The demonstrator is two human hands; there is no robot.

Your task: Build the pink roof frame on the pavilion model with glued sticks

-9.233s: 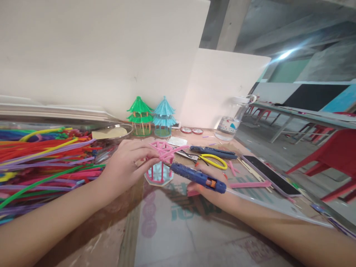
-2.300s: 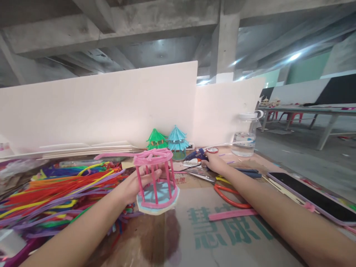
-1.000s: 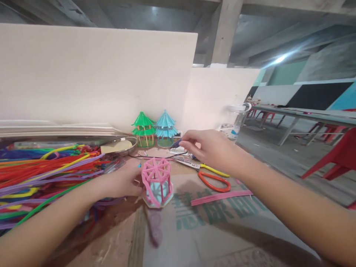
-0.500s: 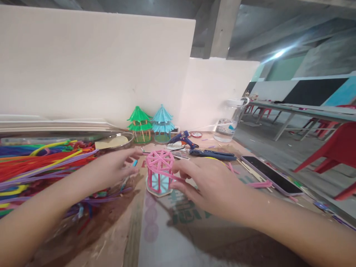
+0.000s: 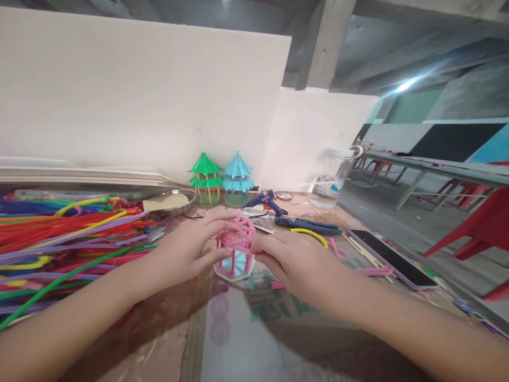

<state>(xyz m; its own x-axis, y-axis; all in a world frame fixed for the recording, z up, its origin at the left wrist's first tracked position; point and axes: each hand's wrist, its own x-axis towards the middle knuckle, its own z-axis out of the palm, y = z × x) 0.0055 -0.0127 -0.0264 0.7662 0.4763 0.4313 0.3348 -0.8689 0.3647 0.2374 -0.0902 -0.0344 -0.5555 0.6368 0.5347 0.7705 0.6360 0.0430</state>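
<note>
A small pink pavilion frame [image 5: 243, 240] made of pipe cleaners stands upright on an octagonal light-blue base with a pale rim. My left hand [image 5: 196, 241] reaches it from the left, its fingers over the top edge and its thumb lower down at the side, gripping it. At the right of the frame, my right hand [image 5: 304, 260] is closed in a pinch at the upper rim, on a pink pipe cleaner that is mostly hidden by the fingers. Behind stand a green pavilion model [image 5: 204, 179] and a light-blue pavilion model [image 5: 237, 179], both with tiered roofs.
Many coloured pipe cleaners [image 5: 67, 233] lie at the left beside a metal dish [image 5: 189, 200]. A blue glue gun [image 5: 267, 201], dark-handled pliers [image 5: 310, 226], a phone [image 5: 393, 260] and a water jug [image 5: 330, 180] sit behind and right. White boards [image 5: 139, 101] stand at the back.
My left hand has moved right, from beside the pink frame onto it. My right hand stays at the frame's right side, its pinch now closer to the rim. The view has shifted slightly.
</note>
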